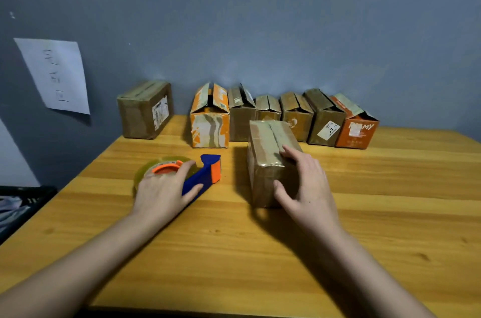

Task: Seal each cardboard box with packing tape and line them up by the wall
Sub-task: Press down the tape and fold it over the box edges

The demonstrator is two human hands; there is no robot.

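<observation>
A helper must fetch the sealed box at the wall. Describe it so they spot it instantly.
Start at the white paper sheet on the grey wall. Just right of it, on the table's back edge, stands a brown cardboard box. It sits apart from the row, flaps flat.

Blue-grey wall (286, 18) fills upper frame, white paper sheet (54, 74) with handwriting stuck at left, wooden table (234, 252) across lower frame, dark crate (23, 200) at left edge, dim even light.
</observation>
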